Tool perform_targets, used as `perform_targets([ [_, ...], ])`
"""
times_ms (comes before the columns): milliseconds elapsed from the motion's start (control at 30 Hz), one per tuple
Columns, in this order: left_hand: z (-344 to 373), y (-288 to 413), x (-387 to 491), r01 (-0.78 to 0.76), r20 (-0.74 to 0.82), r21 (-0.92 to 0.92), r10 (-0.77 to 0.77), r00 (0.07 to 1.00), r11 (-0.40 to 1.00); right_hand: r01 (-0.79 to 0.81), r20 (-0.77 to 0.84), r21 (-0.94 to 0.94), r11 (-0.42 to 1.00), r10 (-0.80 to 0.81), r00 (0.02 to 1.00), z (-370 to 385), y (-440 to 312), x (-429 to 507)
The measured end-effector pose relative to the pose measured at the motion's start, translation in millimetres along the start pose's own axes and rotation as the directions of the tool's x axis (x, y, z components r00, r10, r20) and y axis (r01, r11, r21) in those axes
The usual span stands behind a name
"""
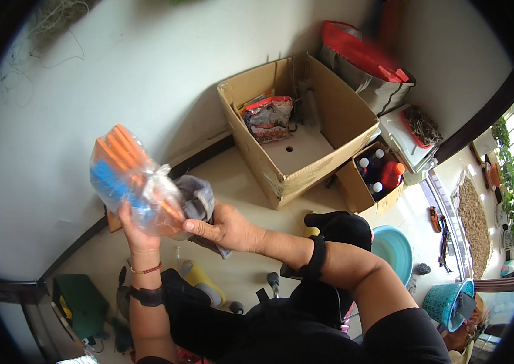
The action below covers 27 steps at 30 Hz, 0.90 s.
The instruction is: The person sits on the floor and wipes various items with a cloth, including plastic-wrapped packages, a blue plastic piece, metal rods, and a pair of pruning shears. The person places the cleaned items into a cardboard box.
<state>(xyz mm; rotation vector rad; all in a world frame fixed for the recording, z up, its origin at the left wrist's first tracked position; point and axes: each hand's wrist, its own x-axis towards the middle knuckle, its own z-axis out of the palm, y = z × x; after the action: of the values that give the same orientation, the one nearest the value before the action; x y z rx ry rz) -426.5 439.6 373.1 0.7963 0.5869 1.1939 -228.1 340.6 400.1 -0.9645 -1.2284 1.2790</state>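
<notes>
My left hand (pixel 140 230) grips a clear plastic bag (pixel 159 177) from below and holds it up in front of the wall. Inside the bag are several flat orange pieces (pixel 122 146) and a blue piece (pixel 113 182); what they are cannot be made out. A white tie knots the bag near its middle. In my right hand (pixel 227 227) is a grey cloth (pixel 198 195), pressed against the bag's right end, with the thumb at the plastic. Part of the cloth hangs below the hand.
A large open cardboard box (pixel 302 177) on the floor holds a red-and-grey packet (pixel 268 118). Beside it stands a small carton (pixel 386 202) of bottles. To the right are a light-blue basin (pixel 396 250) and a teal basket (pixel 441 300). A green box (pixel 82 305) sits lower left.
</notes>
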Motion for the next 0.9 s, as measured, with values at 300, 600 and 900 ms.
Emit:
perform_targets([
  [300, 31.4, -8.7, -16.6, -0.111, 0.432, 0.184, 0.021, 0.901, 0.977, 0.036, -0.181, 0.056, 0.998, -0.025, 0.983, -50.5, -41.2, 6.9],
  [600, 24.5, 0.7, -18.4, 0.172, 0.154, 0.646, -0.348, 0.925, 0.744, -0.358, -0.356, -0.932, -0.061, -0.042, 0.934, -250.9, -153.7, 38.7],
  [900, 7.4, -6.4, -12.3, 0.249, 0.034, 0.692, -0.375, 0.926, 0.678, -0.153, -0.264, -0.948, -0.278, 0.423, 0.867, -326.5, -55.4, 72.6],
])
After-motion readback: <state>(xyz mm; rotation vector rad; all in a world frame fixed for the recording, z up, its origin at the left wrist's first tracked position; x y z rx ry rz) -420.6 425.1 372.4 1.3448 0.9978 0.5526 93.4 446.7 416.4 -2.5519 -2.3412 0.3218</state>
